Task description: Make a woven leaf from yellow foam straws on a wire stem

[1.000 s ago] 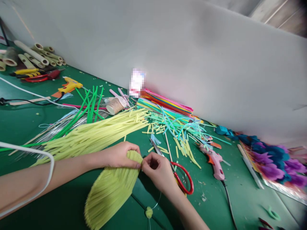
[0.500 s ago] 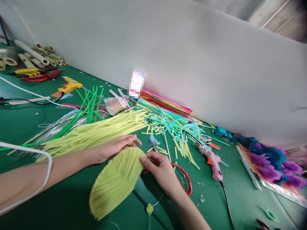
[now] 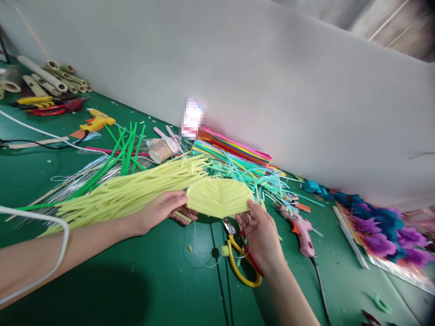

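Note:
A yellow-green leaf made of pipe cleaners [image 3: 219,197] is stretched between my two hands above the table. My left hand [image 3: 170,206] pinches its left end, fingers closed on the edge. My right hand [image 3: 260,233] grips the right end between thumb and fingers. Below the leaf lie yellow-handled pliers [image 3: 234,258], with a red handle beside them, partly behind my right hand. A thin clear wire with a small yellow-green bobble [image 3: 224,250] hangs or lies under the leaf; I cannot tell which.
Loose yellow-green pipe cleaners [image 3: 132,185] lie left of the leaf, cut pieces and teal ones [image 3: 272,181] behind it. A pink glue gun [image 3: 302,233] rests at right, a yellow one [image 3: 97,121] at left. A white cable [image 3: 64,240] crosses over my left forearm.
The leaf has moved up and to the right, turned level and opened flat. My right hand has shifted right to its far end. The yellow-handled pliers now show beneath it.

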Tool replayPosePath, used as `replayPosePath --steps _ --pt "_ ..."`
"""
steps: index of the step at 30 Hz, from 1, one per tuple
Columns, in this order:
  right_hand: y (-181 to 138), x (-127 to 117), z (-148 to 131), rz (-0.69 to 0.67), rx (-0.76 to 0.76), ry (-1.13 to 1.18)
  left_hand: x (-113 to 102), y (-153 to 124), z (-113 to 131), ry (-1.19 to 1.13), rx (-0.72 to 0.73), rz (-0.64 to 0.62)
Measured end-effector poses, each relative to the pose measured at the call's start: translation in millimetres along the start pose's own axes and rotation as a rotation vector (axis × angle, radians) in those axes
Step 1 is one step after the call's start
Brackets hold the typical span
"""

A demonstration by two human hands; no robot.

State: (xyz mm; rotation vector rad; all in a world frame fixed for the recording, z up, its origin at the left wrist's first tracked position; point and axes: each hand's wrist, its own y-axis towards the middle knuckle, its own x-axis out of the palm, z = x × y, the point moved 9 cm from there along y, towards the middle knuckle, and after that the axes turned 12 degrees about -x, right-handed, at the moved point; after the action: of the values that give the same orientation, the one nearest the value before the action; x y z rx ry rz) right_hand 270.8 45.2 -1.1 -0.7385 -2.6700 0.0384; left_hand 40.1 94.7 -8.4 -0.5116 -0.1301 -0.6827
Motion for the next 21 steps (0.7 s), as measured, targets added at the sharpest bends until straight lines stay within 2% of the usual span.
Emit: replayPosePath --steps 8,15,21 --pt "0.7 -0.1 -0.6 -0.003 -0.019 -0.003 0.3 -3.5 3.4 0.158 0.022 0.039" --pt "-5.0 13.0 0.2 -0.134 0.027 -0.081 -4.2 -2.5 -2.9 0.154 -0.019 0.052" --pt "-9.9 19.7 7.3 -0.247 0.135 -0.106 -0.4 -2.5 2.1 0.076 0.029 -0.022"
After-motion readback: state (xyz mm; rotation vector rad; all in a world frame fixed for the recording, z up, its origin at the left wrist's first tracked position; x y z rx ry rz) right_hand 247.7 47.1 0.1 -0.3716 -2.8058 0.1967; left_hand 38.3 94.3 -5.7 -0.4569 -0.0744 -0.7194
